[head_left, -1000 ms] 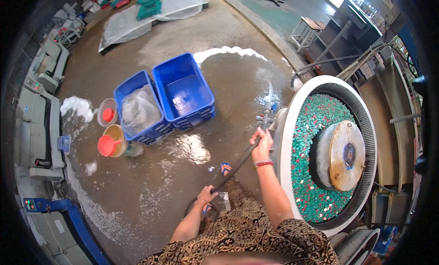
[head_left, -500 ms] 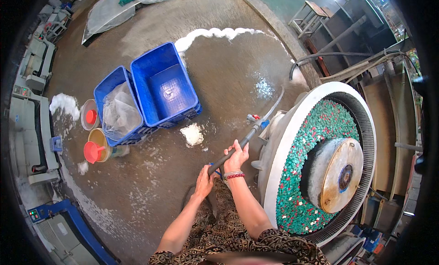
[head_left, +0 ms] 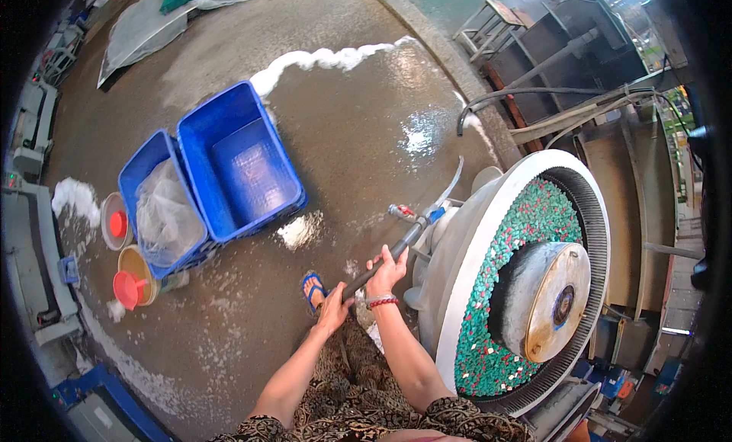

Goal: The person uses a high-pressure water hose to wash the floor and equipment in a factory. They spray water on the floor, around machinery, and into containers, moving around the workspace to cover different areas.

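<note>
While the left hand [head_left: 332, 312] wraps tightly round a dark hose [head_left: 404, 245], right hand [head_left: 386, 273] closed on it just ahead (red bracelet [head_left: 383, 302] behind), white-rimmed tub [head_left: 461, 289] to its right, blue bin [head_left: 245, 160] ahead-left.

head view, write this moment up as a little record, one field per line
left hand: holding a dark flexible hose
right hand: holding the same hose, farther forward
left side: two blue rectangular plastic bins side by side, the left one holding a translucent bag
right side: large round pale bowl with green and red pebble-like pieces
underfoot: wet brown floor with white foam
</note>
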`<action>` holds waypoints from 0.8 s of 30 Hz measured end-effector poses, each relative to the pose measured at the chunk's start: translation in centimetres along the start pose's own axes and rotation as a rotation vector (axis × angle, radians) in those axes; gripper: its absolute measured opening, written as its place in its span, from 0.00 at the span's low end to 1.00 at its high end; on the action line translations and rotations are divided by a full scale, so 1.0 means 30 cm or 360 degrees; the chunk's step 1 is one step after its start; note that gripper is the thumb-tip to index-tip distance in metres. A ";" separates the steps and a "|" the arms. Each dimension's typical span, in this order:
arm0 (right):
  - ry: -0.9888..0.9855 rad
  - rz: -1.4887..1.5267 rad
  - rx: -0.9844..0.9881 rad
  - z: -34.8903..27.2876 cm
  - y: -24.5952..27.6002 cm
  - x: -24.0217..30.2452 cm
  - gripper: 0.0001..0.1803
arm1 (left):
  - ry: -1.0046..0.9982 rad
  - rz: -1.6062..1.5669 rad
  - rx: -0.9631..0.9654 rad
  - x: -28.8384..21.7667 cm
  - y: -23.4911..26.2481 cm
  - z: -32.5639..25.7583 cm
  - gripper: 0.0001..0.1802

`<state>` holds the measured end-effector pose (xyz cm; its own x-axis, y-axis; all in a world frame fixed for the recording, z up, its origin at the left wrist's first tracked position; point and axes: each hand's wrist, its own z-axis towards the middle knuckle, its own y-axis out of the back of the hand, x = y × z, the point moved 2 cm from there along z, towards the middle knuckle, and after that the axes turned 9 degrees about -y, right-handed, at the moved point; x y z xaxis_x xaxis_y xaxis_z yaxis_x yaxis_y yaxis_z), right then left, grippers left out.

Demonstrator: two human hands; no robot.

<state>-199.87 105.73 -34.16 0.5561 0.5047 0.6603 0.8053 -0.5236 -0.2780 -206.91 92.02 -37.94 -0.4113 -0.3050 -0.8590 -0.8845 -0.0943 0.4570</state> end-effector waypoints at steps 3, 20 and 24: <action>0.0023 -0.0005 -0.0032 0.054 -0.005 -0.002 0.24 | 0.0120 -0.0185 0.0166 0.045 -0.033 0.052 0.19; -0.0033 -0.0303 0.0265 0.088 -0.099 -0.002 0.31 | 0.0206 -0.0268 0.0372 0.083 -0.028 0.109 0.21; -0.0021 -0.0354 0.0354 0.053 -0.102 -0.020 0.33 | 0.0283 -0.0278 0.0431 0.065 0.002 0.089 0.22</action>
<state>-202.34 108.12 -34.82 0.3626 0.5998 0.7133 0.9319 -0.2368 -0.2746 -208.34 93.96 -40.21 -0.2250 -0.4685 -0.8543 -0.9741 0.0873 0.2086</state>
